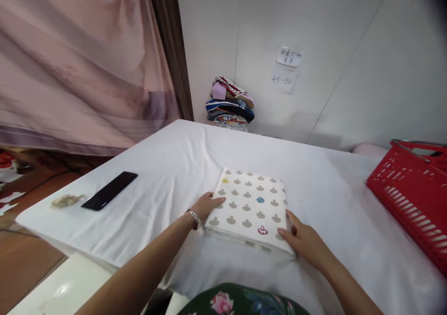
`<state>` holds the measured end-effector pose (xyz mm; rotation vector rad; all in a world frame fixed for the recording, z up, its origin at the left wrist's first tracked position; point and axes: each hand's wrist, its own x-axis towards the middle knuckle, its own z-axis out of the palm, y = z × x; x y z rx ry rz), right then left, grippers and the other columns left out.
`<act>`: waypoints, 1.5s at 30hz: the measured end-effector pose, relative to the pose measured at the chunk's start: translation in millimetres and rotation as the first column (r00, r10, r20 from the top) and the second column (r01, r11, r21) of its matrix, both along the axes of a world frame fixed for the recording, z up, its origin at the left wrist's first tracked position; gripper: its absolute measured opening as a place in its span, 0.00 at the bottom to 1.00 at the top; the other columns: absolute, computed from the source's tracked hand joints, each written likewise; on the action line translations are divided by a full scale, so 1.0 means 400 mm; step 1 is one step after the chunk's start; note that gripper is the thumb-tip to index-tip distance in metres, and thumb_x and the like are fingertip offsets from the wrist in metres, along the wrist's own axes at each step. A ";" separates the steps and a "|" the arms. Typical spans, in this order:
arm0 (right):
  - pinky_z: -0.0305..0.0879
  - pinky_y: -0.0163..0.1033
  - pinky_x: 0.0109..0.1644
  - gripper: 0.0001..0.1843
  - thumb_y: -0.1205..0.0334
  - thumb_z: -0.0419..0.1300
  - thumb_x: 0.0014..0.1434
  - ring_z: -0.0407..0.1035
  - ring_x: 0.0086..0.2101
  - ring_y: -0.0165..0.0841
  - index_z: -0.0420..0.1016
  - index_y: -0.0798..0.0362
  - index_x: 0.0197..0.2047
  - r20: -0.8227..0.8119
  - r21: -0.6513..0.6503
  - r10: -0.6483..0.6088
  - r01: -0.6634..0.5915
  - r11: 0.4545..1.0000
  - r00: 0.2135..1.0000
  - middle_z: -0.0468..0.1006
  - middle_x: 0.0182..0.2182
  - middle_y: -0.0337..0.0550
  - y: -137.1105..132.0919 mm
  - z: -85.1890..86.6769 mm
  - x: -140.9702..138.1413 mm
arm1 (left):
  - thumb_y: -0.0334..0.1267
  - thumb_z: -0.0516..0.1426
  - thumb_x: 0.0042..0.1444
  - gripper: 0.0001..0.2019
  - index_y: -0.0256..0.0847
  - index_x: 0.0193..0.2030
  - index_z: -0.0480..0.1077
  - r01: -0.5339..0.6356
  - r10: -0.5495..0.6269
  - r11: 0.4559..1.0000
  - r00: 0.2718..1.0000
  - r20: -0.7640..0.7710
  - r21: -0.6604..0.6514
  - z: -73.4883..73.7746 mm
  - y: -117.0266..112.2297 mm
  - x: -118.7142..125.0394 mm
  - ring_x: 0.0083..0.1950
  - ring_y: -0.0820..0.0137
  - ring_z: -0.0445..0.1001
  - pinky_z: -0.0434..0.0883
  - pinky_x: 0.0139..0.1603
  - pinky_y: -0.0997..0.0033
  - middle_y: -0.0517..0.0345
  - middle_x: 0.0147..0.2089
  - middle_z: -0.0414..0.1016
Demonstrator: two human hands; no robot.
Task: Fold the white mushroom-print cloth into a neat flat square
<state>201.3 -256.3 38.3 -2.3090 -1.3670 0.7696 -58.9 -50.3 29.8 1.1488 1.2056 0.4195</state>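
A folded white cloth [247, 207] with rows of grey mushroom shapes, plus a few yellow, blue and red ones, lies flat in front of me. My left hand [206, 206] grips its left edge, thumb on top and the other fingers hidden beneath or behind the side. On the opposite edge, near the front right corner, my right hand [303, 236] holds the cloth with its thumb resting on top. A bracelet [194, 218] circles my left wrist.
The cloth rests on a table with a white cover [167, 166]. To the left lie a black phone [111, 190] and a beige tangled bundle [67, 200]. A red basket [415, 194] stands at the right. Folded fabrics [230, 103] are stacked by the wall; a pink curtain [80, 58] hangs left.
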 end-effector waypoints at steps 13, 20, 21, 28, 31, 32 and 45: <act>0.33 0.53 0.64 0.32 0.43 0.45 0.59 0.37 0.63 0.41 0.57 0.50 0.62 0.369 0.094 0.363 -0.423 0.901 0.856 0.48 0.64 0.43 0.193 -0.039 -0.060 | 0.48 0.62 0.42 0.19 0.35 0.36 0.70 0.096 -0.075 0.982 0.988 -0.132 0.161 -0.006 -0.007 -0.006 0.36 0.63 0.76 0.71 0.30 0.72 0.51 0.35 0.78; 0.37 0.50 0.65 0.27 0.48 0.50 0.58 0.40 0.63 0.39 0.62 0.46 0.58 0.196 0.242 0.311 -0.353 0.904 0.930 0.52 0.63 0.41 0.262 0.004 -0.043 | 0.50 0.60 0.43 0.17 0.38 0.33 0.69 0.085 -0.033 0.965 0.978 -0.205 0.250 -0.008 -0.013 -0.003 0.36 0.62 0.75 0.69 0.30 0.72 0.53 0.33 0.77; 0.38 0.49 0.65 0.27 0.48 0.51 0.57 0.40 0.63 0.39 0.62 0.47 0.58 0.193 0.268 0.322 -0.366 0.891 0.927 0.53 0.63 0.41 0.294 0.012 -0.045 | 0.50 0.60 0.43 0.17 0.38 0.33 0.69 0.085 -0.034 0.965 0.979 -0.201 0.250 -0.008 -0.013 -0.003 0.35 0.62 0.75 0.69 0.29 0.72 0.53 0.33 0.77; 0.51 0.44 0.60 0.35 0.52 0.61 0.48 0.55 0.58 0.41 0.59 0.49 0.59 -0.109 0.035 0.438 -0.437 0.899 0.892 0.58 0.61 0.46 0.575 0.051 -0.053 | 0.55 0.57 0.45 0.20 0.37 0.34 0.70 0.114 -0.074 0.966 0.982 -0.172 0.234 -0.007 -0.013 -0.011 0.37 0.62 0.76 0.68 0.30 0.73 0.53 0.35 0.77; 0.57 0.46 0.57 0.36 0.54 0.69 0.36 0.63 0.52 0.44 0.69 0.49 0.51 -0.182 -0.130 0.478 -0.502 0.855 0.860 0.69 0.53 0.46 0.654 0.069 -0.046 | 0.55 0.56 0.45 0.21 0.37 0.36 0.70 0.128 -0.088 0.963 0.982 -0.170 0.236 -0.014 -0.010 -0.014 0.36 0.62 0.76 0.68 0.30 0.72 0.52 0.35 0.77; 0.59 0.47 0.55 0.35 0.54 0.70 0.33 0.66 0.49 0.45 0.72 0.50 0.47 -0.193 -0.164 0.476 -0.506 0.847 0.858 0.72 0.49 0.46 0.671 0.074 -0.044 | 0.55 0.57 0.45 0.22 0.37 0.36 0.70 0.133 -0.093 0.962 0.981 -0.171 0.238 -0.018 -0.009 -0.015 0.36 0.62 0.76 0.68 0.30 0.72 0.52 0.36 0.78; 0.71 0.42 0.40 0.29 0.58 0.69 0.34 0.73 0.39 0.39 0.71 0.50 0.43 -0.613 -0.370 0.233 -0.535 0.760 0.755 0.77 0.43 0.46 0.688 0.144 -0.061 | 0.52 0.60 0.43 0.23 0.37 0.40 0.69 0.127 -0.130 0.981 0.991 0.012 0.149 -0.027 -0.009 -0.026 0.40 0.60 0.76 0.71 0.35 0.69 0.51 0.39 0.77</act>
